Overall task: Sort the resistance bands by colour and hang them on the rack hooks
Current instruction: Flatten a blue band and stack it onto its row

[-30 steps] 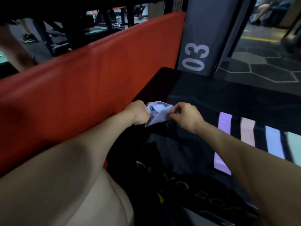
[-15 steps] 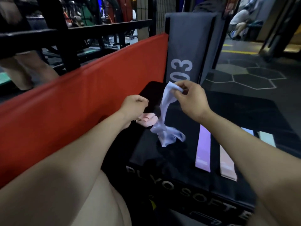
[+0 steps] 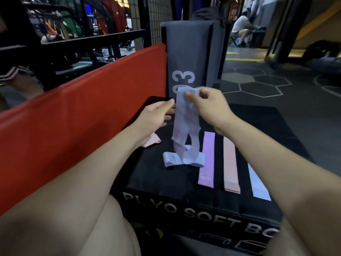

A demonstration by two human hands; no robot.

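Observation:
My right hand (image 3: 208,106) pinches the top of a pale blue resistance band (image 3: 186,126), which hangs twisted with its lower end resting on the black plyo soft box (image 3: 166,183). My left hand (image 3: 156,115) is open just left of the band, fingertips near its edge. Flat on the box to the right lie a purple band (image 3: 207,159), a pink band (image 3: 230,163) and a light blue band (image 3: 258,183), side by side. A crumpled pink band (image 3: 154,142) lies partly hidden under my left wrist.
A red padded block (image 3: 83,115) runs along the left of the box. A grey upright pad marked 03 (image 3: 188,58) stands behind it. Black metal rack frames (image 3: 73,41) rise at the far left. A person sits in the background (image 3: 239,28).
My right hand lifted the pale blue band higher, letting it unroll and hang. My left hand let go and opened beside it. The view tilted up, showing more of the box.

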